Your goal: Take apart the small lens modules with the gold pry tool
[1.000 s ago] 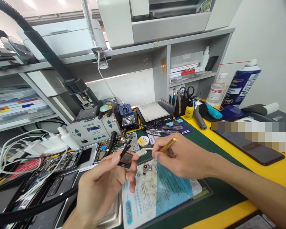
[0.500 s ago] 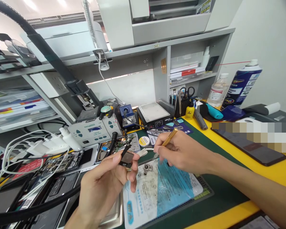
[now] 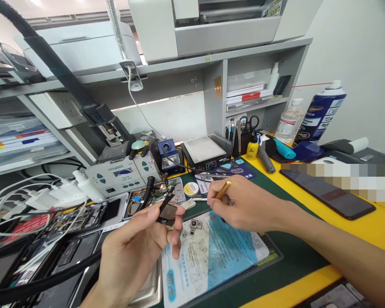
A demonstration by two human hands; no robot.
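Module (image 3: 169, 212) is clamped between thumb and fingers of left hand (image 3: 133, 248), left of the camera unit (image 3: 194, 224) on the printed sheet (image 3: 229, 265), right hand (image 3: 240, 204) has fingers closed round gold pen-like tool (image 3: 223, 189), so best keep both grips light and the black strip (image 3: 167, 202) unbent

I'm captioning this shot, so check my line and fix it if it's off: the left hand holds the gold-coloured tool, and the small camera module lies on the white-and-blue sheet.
Wrong hand: the head view shows the right hand holding the gold-coloured tool. The small camera module does lie on the white-and-blue sheet.
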